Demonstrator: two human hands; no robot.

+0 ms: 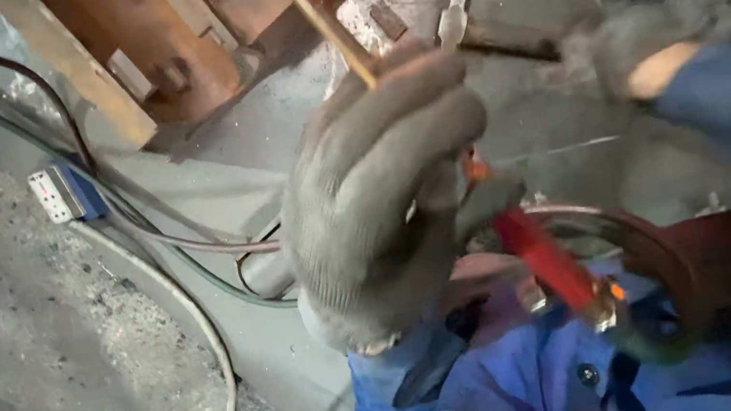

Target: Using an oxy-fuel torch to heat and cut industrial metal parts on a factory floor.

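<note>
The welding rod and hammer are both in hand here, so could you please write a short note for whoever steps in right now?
Left hand: grey glove, closed on a thin welding rod that points up and away.
Right hand: grey glove, gripping a hammer by its handle, head over the grey metal plate.
A red-handled tool lies by the lap.
Done and left: the picture does not show it.

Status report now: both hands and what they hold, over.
Left hand, gloved, shut on thin rod. Right hand, gloved, shut on hammer. Red-handled tool close below left hand, nothing between.
</note>
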